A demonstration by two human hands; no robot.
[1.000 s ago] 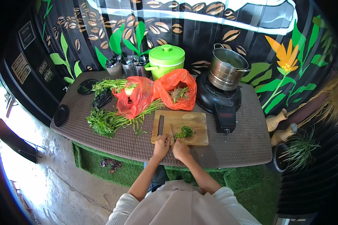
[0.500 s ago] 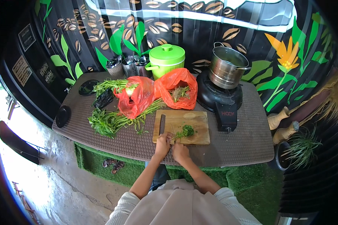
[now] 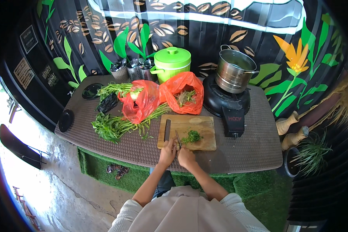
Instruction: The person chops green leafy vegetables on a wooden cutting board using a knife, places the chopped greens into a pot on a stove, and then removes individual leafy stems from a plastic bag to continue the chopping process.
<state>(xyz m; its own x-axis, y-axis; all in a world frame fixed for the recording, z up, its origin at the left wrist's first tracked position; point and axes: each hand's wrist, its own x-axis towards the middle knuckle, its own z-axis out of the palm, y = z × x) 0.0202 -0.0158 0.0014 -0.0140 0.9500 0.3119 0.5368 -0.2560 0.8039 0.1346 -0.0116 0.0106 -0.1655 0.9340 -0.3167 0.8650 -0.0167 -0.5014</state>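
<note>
My right hand (image 3: pixel 186 157) is closed round the handle of a knife (image 3: pixel 178 137), its thin blade pointing away from me. Close beside the blade, at the near edge of a wooden cutting board (image 3: pixel 205 124), my left hand (image 3: pixel 167 152) has its fingers bunched together. Whatever those fingers pinch is too small and covered to name. A little heap of finely chopped green herbs (image 3: pixel 192 136) lies on the board, just right of the blade. The board's slot handle is on its left side.
Leafy green stalks (image 3: pixel 108 129) lie left of the board. Behind are two red plastic bags (image 3: pixel 141 110) with vegetables, a lidded green container (image 3: pixel 172 63) and cutlery holders (image 3: pixel 133 70). A steel pot (image 3: pixel 234 75) stands on a black stove (image 3: pixel 232 116) at right.
Both hands keep nearly the same place at the board's near edge, and the knife blade has shifted very slightly. The herb heap looks the same.
</note>
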